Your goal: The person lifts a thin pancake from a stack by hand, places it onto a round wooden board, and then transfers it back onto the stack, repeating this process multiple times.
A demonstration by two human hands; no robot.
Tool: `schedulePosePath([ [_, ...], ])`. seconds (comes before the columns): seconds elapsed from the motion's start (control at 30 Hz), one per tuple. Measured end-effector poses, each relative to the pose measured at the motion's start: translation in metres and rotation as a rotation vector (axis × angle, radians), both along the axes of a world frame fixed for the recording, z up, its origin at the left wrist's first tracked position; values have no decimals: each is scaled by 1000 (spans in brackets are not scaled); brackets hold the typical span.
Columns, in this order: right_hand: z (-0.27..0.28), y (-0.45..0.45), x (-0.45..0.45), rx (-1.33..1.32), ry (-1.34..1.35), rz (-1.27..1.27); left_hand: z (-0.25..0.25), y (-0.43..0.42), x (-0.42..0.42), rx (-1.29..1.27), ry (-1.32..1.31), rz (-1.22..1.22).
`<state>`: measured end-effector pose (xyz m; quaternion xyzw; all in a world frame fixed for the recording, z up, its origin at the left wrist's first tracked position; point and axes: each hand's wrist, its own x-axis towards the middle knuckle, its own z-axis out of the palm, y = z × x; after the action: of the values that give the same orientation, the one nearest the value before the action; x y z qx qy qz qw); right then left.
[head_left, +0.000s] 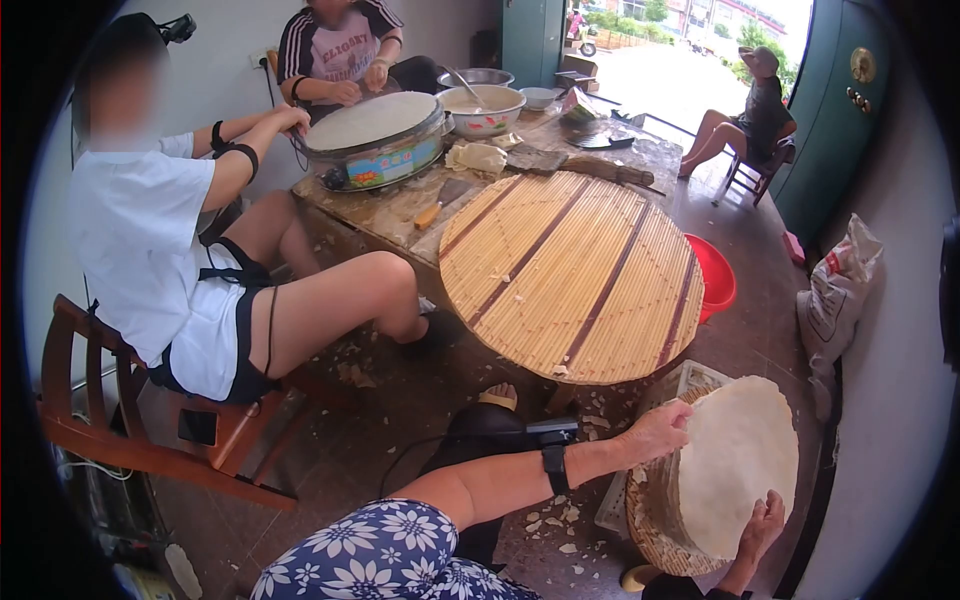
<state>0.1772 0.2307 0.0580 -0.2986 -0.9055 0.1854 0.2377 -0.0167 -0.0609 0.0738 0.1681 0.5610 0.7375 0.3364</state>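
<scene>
Floor (755, 330) lies open between one desk (385, 212) and the right wall (895, 330), one round slatted mat (570, 275) overhangs the desk's corner, and your left hand (658, 434) curls narrow, its grip unclear, at one flatbread stack's (735, 465) rim above one woven basket (643, 515), your right hand (762, 524) loosely open opposite.

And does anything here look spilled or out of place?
Yes: pale flakes litter the dark floor beside the woven basket, which looks like dropped scraps. A few more bits lie loose on the otherwise tidy round slatted mat. I can't see anything broken.
</scene>
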Motion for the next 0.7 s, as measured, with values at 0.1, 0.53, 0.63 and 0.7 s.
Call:
schedulePosePath([
  [0.1,1,0,-1,-11,-5,-8,2,-1,0,-16,6,-3],
  [0.53,-2,3,0,-18,19,11,-1,2,2,11,4,32],
  [0.63,1,1,0,-1,-15,6,1,2,3,-12,-7,27],
  [0.7,2,0,0,-12,-19,7,0,2,3,-7,-13,27],
])
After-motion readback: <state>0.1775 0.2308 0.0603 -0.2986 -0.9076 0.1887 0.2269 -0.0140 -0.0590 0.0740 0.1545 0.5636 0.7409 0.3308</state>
